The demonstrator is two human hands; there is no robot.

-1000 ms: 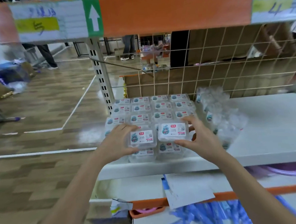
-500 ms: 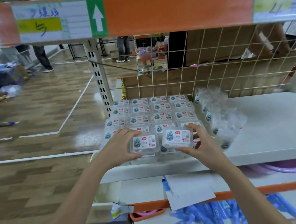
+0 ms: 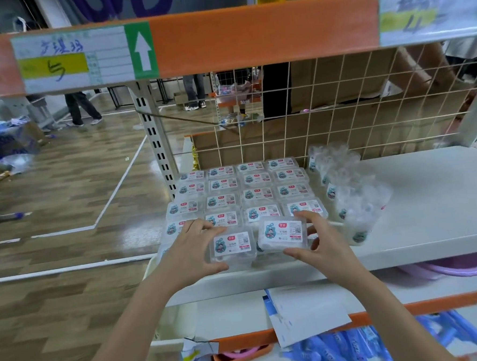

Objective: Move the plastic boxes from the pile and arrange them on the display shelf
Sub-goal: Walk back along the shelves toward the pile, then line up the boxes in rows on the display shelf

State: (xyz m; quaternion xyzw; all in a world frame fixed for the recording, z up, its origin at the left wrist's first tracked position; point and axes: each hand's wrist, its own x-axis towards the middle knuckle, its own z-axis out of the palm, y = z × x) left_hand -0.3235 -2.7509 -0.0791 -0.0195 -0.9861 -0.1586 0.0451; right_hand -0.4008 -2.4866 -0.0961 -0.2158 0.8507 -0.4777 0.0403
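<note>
Left hand (image 3: 190, 249) grips a clear rectangular plastic box (image 3: 232, 246), right hand (image 3: 320, 241) another (image 3: 283, 233); cartoon labels, barcodes. Orange shelf tag (image 3: 54, 64) handwritten "5".

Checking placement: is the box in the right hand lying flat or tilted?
Slightly tilted. The box gripped by the right hand has its label face up but skewed against the rows.

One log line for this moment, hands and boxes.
left hand: grips box | right hand: grips box | both at shelf front row | pile: right
</note>
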